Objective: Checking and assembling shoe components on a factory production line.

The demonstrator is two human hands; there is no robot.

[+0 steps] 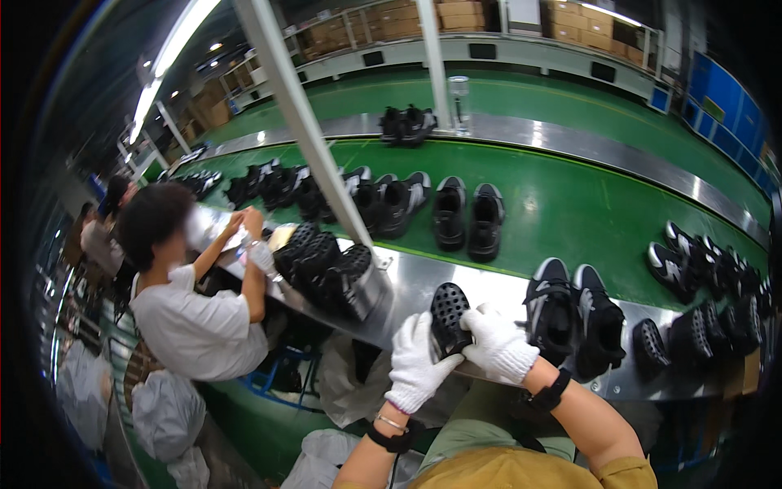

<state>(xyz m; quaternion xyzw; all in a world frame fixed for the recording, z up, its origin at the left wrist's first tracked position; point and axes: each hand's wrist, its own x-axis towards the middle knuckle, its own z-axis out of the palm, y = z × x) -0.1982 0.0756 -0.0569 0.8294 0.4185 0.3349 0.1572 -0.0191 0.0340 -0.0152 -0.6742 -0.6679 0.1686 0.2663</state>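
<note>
In front of me, over the bench edge, I hold a black perforated insole, its face dotted with round holes. My left hand, in a white knitted glove, grips its left and lower side. On its right side, the fingers of my right hand, gloved the same way, are closed. Just right of that hand, a pair of black and grey sneakers stands on the metal bench. Farther right on the bench rests another dotted black insole, beside several more.
A green conveyor belt carrying several black sneakers runs beyond the bench. Stacked insoles stand to the left, close to a slanted white post. A co-worker in a white shirt sits at the left. Bagged items lie below.
</note>
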